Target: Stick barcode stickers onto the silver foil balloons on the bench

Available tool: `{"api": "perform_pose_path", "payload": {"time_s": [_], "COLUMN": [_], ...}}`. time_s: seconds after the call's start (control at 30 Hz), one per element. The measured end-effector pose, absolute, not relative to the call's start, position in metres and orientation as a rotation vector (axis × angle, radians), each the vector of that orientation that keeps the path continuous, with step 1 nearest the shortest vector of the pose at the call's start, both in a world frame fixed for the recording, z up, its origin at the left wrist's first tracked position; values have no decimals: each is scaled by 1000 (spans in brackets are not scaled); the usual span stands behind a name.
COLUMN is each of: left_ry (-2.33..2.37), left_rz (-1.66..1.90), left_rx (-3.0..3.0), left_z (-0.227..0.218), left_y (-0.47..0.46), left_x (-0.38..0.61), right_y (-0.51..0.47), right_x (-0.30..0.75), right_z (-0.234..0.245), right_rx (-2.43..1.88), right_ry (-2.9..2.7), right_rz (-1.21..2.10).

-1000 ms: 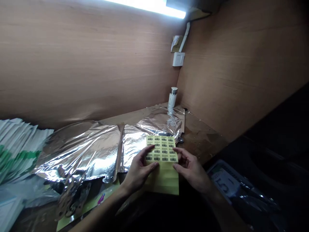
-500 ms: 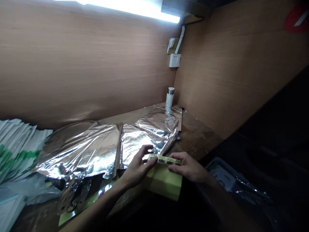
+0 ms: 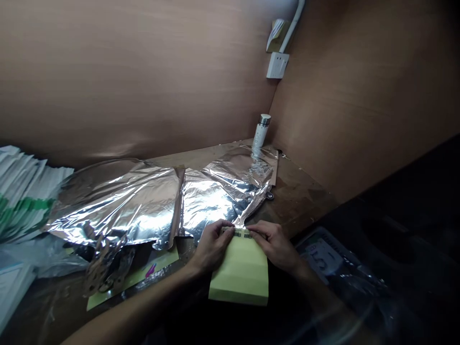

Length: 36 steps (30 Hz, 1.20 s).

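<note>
Foil (image 3: 118,206): lying just beyond my left hand, crumpled
Left hand (image 3: 212,247): clamping the sheet's top edge
Label sheet (image 3: 239,275): hanging between my hands, its barcode strip (image 3: 237,234) partly hidden under my fingers
Right hand (image 3: 274,244): clamping the same edge

Barcode labels (image 3: 241,234) on yellow sheet (image 3: 240,275), unreadably small

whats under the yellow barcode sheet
The yellow label sheet covers whatever lies directly beneath it, so that can't be seen. Around it shows a dark surface, with crinkled silver foil just beyond its top edge, where the left hand and right hand grip it.
</note>
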State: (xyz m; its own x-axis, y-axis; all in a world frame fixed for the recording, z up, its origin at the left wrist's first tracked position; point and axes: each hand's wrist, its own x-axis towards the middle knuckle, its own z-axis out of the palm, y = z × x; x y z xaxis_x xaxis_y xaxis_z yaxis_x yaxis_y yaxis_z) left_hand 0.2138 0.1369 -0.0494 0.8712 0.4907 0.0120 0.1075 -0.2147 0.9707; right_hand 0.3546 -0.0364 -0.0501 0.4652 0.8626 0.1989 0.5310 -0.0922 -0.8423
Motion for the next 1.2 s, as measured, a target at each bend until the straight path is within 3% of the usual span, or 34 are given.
{"api": "perform_pose_path", "payload": {"time_s": [0.27,0.37,0.5,0.63,0.83,0.9,1.03,1.2], "left_ry": [492,383,-420,-614,-696,-698,-689,-712], "left_rz": [409,471,384,392,350,364,383,448], "left_rx": [1812,1990,2372,2673,2787,2791,2803,2808], "left_z": [-52,-53,-60,-75,-93,-94,-93,-96], "left_y": [135,127,111,104,104,103,102,101], "left_x": [214,205,193,191,194,193,191,192], "right_y": [-37,-42,-35,1,53,58,48,34], "right_x": [354,360,391,412,406,407,423,434], "right_z": [-67,-53,-26,-13,-26,-32,-35,-40], "right_rx": [-1762,-1654,-1618,-1607,-1723,-1847,-2144,-2103], "right_ry": [-1555,-1295,-889,-1172,-1552,-1635,-1671,-1813], "right_rz": [-99,85,366,644,812,747,316,59]}}
